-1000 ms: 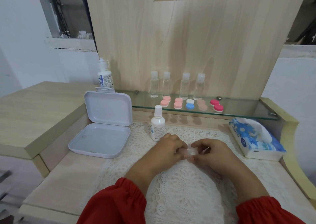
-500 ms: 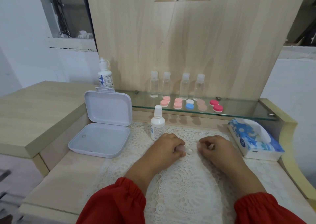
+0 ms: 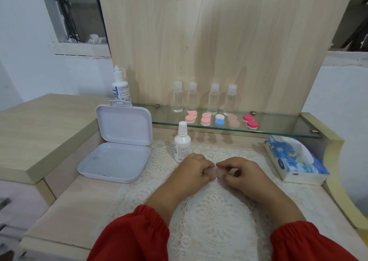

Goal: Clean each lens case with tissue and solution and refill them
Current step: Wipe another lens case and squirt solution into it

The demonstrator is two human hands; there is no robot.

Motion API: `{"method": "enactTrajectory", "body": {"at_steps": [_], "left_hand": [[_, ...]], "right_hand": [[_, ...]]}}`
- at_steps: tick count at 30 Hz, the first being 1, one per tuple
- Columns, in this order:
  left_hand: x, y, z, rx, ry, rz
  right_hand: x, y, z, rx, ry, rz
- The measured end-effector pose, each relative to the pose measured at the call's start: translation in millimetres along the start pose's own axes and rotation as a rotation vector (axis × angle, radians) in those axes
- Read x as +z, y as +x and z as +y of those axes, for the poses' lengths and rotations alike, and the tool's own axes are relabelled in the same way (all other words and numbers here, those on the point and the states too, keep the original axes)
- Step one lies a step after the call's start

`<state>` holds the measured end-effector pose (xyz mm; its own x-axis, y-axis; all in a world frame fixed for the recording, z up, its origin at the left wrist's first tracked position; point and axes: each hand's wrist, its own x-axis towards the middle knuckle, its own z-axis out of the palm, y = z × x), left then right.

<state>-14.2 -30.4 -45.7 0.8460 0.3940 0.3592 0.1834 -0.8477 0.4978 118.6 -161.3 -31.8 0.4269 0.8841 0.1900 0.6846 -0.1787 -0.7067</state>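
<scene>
my left hand (image 3: 194,170) and right hand (image 3: 242,171) meet over the lace mat (image 3: 215,217), fingers of both pinching a small clear lens case (image 3: 214,171) between them. just beyond my left hand stands a white solution bottle (image 3: 182,142). the open white box (image 3: 119,147) lies to the left, the tissue pack (image 3: 294,161) to the right. further back, coloured lens cases (image 3: 220,119) sit on the glass shelf (image 3: 278,125).

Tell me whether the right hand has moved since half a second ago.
Yes. The right hand has shifted left, away from the tissue box, to meet the left hand.
</scene>
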Motion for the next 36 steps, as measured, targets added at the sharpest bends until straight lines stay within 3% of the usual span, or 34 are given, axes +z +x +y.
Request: {"method": "enactTrajectory", "body": {"at_steps": [10,16,23,29,36], "left_hand": [[-0.4,-0.2,0.9,0.006,0.005,0.007],[-0.5,0.3,1.4,0.002,0.007,-0.01],[-0.9,0.5,2.0,0.001,0.017,-0.012],[-2.8,0.6,3.6,0.0,0.011,-0.034],[-2.7,0.6,4.1,-0.006,0.007,-0.028]], "right_hand": [[3.0,3.4,2.3,0.006,-0.129,0.045],[-0.1,-1.1,0.8,0.05,0.037,-0.01],[3.9,0.6,-4.7,0.036,-0.103,0.001],[4.1,-0.4,-1.8,0.058,0.098,-0.003],[5.5,1.9,-1.2,0.055,-0.003,0.015]]}}
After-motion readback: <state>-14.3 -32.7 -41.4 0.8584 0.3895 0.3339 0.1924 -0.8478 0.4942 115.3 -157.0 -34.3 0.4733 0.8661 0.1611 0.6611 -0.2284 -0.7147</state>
